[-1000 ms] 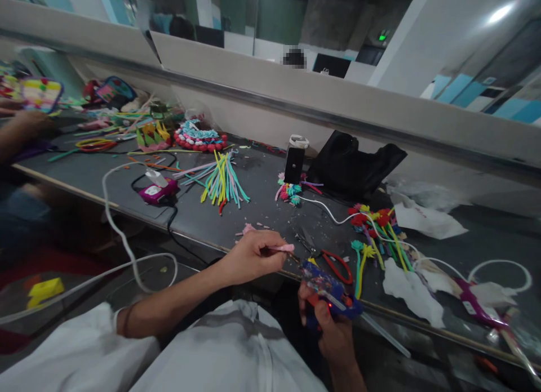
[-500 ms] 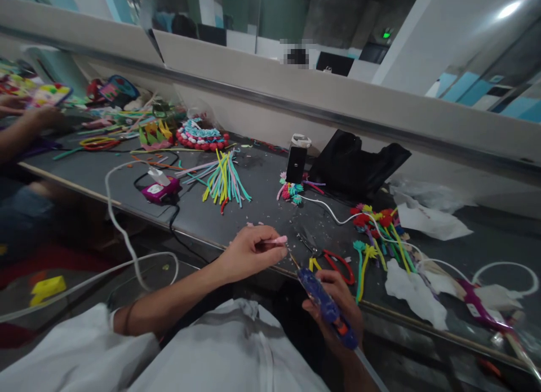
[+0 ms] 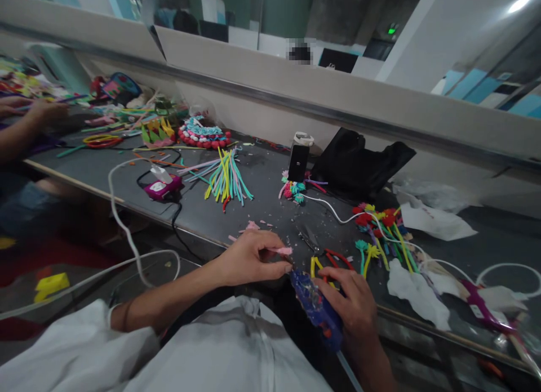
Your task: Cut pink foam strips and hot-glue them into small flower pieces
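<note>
My left hand (image 3: 249, 258) pinches a small pink craft piece (image 3: 280, 250) at the front edge of the dark worktable (image 3: 262, 206). A blue glue gun (image 3: 315, 307) is gripped in my right hand (image 3: 353, 302), with its nozzle pointing up-left at the pink piece. Red-handled scissors (image 3: 327, 254) lie on the table just beyond my right hand. Pink scraps (image 3: 252, 226) are scattered near my left hand.
A fan of coloured pipe cleaners (image 3: 226, 181), a pink glue gun (image 3: 163, 186) with white cable, a phone (image 3: 298, 162), a black bag (image 3: 359, 164), pipe-cleaner flowers (image 3: 380, 228) and crumpled paper (image 3: 416, 293) lie about. Another person's arm (image 3: 25, 121) works at far left.
My right hand has turned the blue glue gun and brought its nozzle up to the pink piece. My left hand has stayed nearly in place, shifting slightly.
</note>
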`<control>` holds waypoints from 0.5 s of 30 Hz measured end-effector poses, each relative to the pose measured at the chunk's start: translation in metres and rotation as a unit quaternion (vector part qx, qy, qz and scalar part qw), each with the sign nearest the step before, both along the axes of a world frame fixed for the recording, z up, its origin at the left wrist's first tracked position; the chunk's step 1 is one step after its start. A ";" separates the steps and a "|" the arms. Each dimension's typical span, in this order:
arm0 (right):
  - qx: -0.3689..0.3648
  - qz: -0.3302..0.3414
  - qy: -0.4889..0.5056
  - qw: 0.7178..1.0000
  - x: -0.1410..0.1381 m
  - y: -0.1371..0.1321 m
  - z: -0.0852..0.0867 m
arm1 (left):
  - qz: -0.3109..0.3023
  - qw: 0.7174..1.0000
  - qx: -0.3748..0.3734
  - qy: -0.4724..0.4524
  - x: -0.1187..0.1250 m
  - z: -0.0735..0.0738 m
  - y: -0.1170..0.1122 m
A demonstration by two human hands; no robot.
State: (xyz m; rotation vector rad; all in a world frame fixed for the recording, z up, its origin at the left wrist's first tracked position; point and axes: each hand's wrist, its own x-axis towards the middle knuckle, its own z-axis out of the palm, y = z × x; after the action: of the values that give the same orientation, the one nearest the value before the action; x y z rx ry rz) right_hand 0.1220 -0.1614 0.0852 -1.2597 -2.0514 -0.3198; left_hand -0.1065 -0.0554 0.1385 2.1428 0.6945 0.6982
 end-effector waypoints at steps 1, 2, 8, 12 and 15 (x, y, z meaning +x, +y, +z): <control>0.006 0.007 -0.020 1.000 -0.001 0.000 0.004 | -0.001 1.000 0.004 0.002 0.000 0.000 0.000; 0.004 0.012 -0.032 0.999 -0.002 0.000 0.007 | -0.001 1.000 0.006 0.004 -0.001 0.001 0.000; -0.012 0.029 -0.041 0.999 -0.004 0.000 0.014 | -0.010 1.000 0.023 0.004 -0.002 0.001 0.002; -0.023 0.049 -0.042 0.998 -0.003 0.001 0.012 | -0.034 0.999 0.019 0.006 -0.003 0.000 0.004; -0.029 0.052 -0.038 0.997 0.000 0.003 0.008 | -0.044 0.999 0.016 0.001 -0.003 0.001 0.004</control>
State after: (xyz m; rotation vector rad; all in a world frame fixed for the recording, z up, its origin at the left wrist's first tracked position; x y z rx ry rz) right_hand 0.1221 -0.1589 0.0929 -1.1850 -2.1970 -0.2657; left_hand -0.1099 -0.0511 0.1394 2.1896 0.5903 0.6643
